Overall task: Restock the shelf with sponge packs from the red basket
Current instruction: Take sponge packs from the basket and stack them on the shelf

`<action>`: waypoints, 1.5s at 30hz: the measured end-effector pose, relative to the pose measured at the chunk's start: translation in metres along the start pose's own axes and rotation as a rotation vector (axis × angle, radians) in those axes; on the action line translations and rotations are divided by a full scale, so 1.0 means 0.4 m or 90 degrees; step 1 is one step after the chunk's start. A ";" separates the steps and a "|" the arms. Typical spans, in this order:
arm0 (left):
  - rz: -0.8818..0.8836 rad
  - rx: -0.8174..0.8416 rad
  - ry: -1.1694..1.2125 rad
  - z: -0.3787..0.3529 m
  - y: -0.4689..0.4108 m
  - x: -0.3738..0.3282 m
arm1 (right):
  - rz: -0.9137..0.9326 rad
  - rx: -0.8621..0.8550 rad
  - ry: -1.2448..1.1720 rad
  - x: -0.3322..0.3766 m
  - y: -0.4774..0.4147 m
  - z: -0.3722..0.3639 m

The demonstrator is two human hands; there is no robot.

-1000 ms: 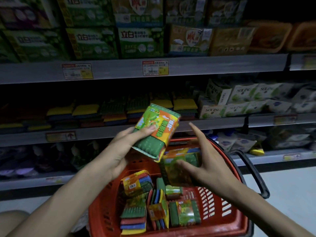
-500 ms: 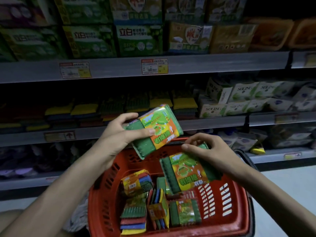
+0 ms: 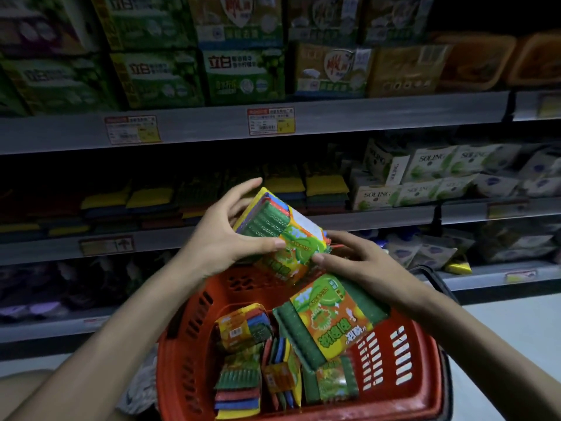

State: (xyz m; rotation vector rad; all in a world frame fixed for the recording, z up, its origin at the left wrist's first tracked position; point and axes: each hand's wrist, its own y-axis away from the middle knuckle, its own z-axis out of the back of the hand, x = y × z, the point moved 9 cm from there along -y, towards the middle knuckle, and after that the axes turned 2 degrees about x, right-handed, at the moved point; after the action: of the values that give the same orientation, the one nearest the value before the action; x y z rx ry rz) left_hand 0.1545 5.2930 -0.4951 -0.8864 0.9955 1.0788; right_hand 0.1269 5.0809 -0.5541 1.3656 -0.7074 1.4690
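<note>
Sponge pack (image 3: 291, 247) gripped by left hand (image 3: 224, 235); right hand (image 3: 361, 262) pinches its end, over red basket (image 3: 182, 360).

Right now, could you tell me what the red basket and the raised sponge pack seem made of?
The red basket looks like matte moulded plastic with slotted walls. The sponge pack shows ribbed scouring fibre, probably wrapped in glossy printed film.
</note>
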 end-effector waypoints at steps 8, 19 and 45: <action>0.029 -0.064 0.149 -0.020 -0.028 0.012 | -0.056 -0.005 -0.165 -0.019 0.006 0.002; 0.294 0.014 0.235 -0.168 0.002 0.096 | -0.101 -0.106 -0.287 -0.054 -0.024 0.062; 0.130 -0.206 0.172 -0.178 -0.171 0.045 | 0.122 -0.269 -0.054 0.042 -0.030 0.167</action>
State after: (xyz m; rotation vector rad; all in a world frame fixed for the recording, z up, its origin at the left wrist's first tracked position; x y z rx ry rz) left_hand 0.2090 5.2152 -0.5277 -1.2379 1.1723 1.3428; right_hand 0.1660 5.0296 -0.5270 1.0593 -1.1577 1.3158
